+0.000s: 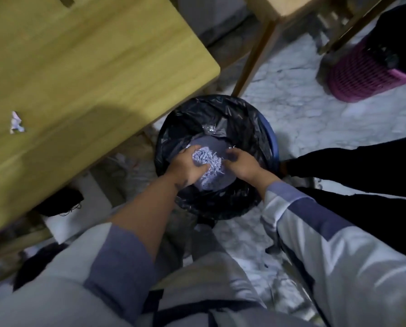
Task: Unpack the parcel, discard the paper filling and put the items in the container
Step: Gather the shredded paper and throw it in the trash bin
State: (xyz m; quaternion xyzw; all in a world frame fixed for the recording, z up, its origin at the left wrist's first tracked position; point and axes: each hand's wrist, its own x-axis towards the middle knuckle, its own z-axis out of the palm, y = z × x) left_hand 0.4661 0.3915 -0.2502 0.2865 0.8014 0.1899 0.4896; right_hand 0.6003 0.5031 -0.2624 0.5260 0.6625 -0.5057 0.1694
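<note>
A round blue bin point(274, 140) lined with a black plastic bag stands on the floor beside the table corner. Both my hands are inside its mouth. My left hand point(187, 165) is closed around a clump of white shredded paper filling point(209, 161). My right hand point(241, 165) touches the same clump from the right, fingers curled against it. Under the paper lies a grey sheet or bag point(209, 142). The parcel and its items are out of view.
A yellow wooden table point(79, 67) fills the upper left, with a small scrap of white paper point(16, 122) on it. A pink mesh basket point(362, 76) with a black liner stands at the upper right. Wooden chair legs point(253, 55) rise behind the bin. The floor is white marble.
</note>
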